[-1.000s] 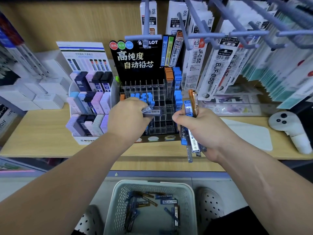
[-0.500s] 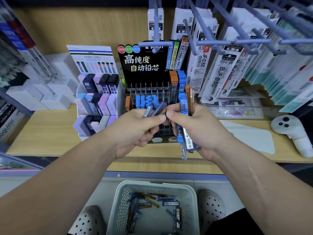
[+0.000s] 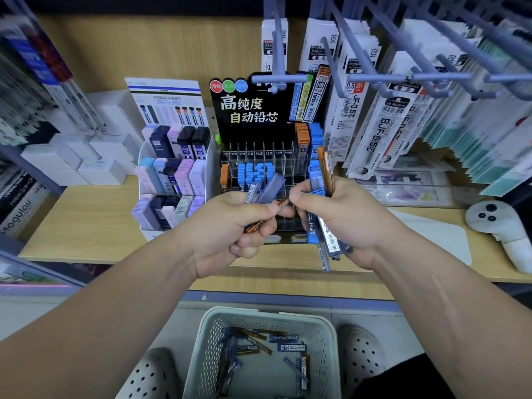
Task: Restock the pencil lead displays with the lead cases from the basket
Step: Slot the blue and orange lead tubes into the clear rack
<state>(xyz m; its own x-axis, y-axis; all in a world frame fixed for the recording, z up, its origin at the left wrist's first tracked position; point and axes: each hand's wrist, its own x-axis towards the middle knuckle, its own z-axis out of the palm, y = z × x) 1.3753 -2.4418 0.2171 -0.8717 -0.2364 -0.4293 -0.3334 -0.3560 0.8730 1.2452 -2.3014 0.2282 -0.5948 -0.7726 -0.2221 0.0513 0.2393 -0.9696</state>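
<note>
Centre of frame: the left hand (image 3: pixel 227 228) grips two grey-blue cases (image 3: pixel 269 191) and an orange case (image 3: pixel 269 216). The right hand (image 3: pixel 342 223) is clamped round a bundle (image 3: pixel 322 197) of blue and orange cases, one marked "0.7 HB". The hands nearly meet in front of the display (image 3: pixel 259 159). Its black header (image 3: pixel 247 110) reads "高纯度 自动铅芯", and blue and orange cases stand in its clear slots. A sample on the header reads "0.5 HB". Refills (image 3: pixel 383 125) hanging at upper right read "JF-0.5芯" and "BJF-0.5芯". The basket (image 3: pixel 208 341), bottom centre, holds loose cases (image 3: pixel 290 347). The white rack (image 3: pixel 172 180), at left, holds pastel cases, one marked "0.5 HB".
</note>
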